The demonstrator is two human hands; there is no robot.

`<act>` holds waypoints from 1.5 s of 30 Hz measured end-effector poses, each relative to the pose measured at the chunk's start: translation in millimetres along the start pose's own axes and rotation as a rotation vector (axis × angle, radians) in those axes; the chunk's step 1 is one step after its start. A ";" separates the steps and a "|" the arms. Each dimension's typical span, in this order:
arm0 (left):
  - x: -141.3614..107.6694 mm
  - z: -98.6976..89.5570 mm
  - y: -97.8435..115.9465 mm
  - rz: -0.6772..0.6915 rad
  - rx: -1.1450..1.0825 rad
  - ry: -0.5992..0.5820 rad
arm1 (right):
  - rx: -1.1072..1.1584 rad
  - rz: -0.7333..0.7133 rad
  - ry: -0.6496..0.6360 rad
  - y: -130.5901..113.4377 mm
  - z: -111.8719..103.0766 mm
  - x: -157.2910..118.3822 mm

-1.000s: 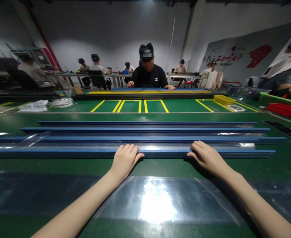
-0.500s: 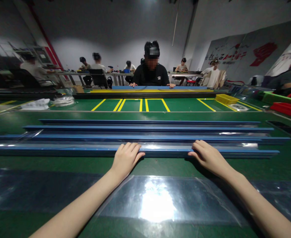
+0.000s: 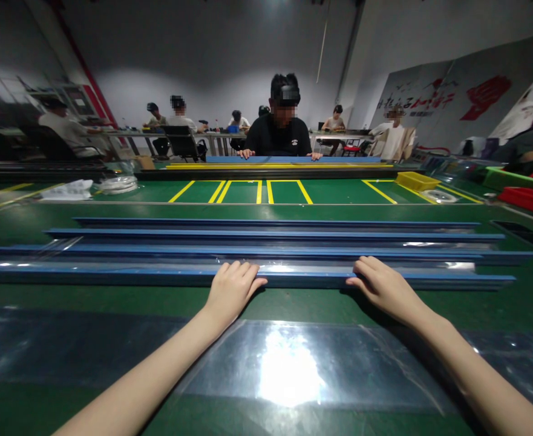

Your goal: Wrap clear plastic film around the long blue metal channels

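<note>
A long blue strip (image 3: 309, 280) runs sideways across the green table, the nearest of several alike. My left hand (image 3: 234, 284) is closed over it left of the middle, fingers over the top and thumb along the near side. To the right, my right hand (image 3: 377, 281) grips the same strip, its thumb pointing inward. Clear plastic film (image 3: 284, 267) shows between this strip and the one behind. Closer to me, a wide sheet of clear film (image 3: 348, 357) lies flat under my forearms and reflects a bright light.
Behind lie more blue strips (image 3: 275, 235). Across the table a co-worker (image 3: 279, 136) holds another blue strip (image 3: 293, 160). A yellow tray (image 3: 417, 180), a red tray (image 3: 527, 200) and a phone-like dark object (image 3: 524, 236) are on the right. White coils (image 3: 118, 184) lie far left.
Both hands keep their hold on the blue strip, which stays in place. The view has shifted very slightly. The co-worker's head has moved a little to the right.
</note>
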State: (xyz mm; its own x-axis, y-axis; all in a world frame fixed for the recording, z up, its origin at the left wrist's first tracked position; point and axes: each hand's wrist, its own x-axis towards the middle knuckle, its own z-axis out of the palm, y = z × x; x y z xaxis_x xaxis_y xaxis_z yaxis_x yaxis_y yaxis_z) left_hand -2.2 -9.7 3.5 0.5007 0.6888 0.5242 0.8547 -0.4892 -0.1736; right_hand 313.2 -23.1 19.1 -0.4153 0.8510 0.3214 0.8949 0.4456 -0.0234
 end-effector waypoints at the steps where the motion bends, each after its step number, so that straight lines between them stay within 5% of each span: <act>1: 0.1 -0.1 0.0 -0.002 -0.003 -0.001 | 0.002 0.000 -0.001 -0.1 0.0 0.0; 45: 0.0 1.0 1.7 -0.008 0.012 -0.014 | -0.199 -0.035 0.018 -3.7 6.4 -1.9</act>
State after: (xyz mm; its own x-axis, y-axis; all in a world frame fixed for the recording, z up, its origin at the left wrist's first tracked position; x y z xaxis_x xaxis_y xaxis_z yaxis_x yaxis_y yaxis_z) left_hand -0.6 -10.0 2.4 0.4955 0.7001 0.5142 0.8603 -0.4774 -0.1790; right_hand 309.7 -24.6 12.5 -0.4454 0.8301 0.3355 0.8953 0.4098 0.1747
